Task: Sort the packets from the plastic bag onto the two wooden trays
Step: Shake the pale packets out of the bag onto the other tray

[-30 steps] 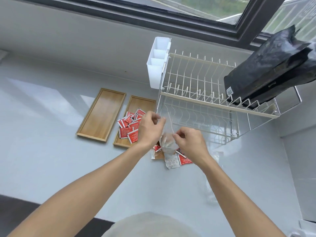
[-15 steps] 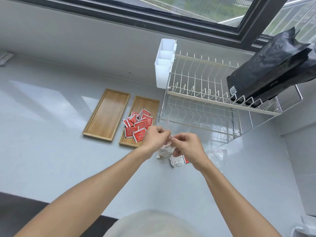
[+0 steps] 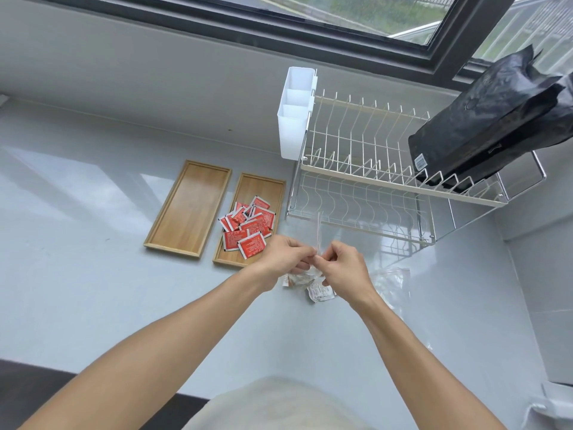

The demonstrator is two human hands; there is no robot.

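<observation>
Hands meet at centre frame: left hand (image 3: 286, 256) & right hand (image 3: 344, 265) both pinched narrow on the thin clear plastic bag (image 3: 318, 234), whose top strip stands up toward 12 o'clock. Bag body hangs below the knuckles, crinkly, w/ pale whitish packets (image 3: 319, 291) showing at 6 o'clock of the grip, on the glossy grey counter (image 3: 93, 274). Flat rectangular wooden tray w/ glossy red sachets (image 3: 248, 234) lies at 10 o'clock of the left hand, close, long axis running 12–6; empty matching wooden tray (image 3: 189, 209) just beyond, further at 10. Left hand is nearer both, so prob. it carries. White wire dish rack (image 3: 372, 169) sits at 1 o'clock.
</observation>
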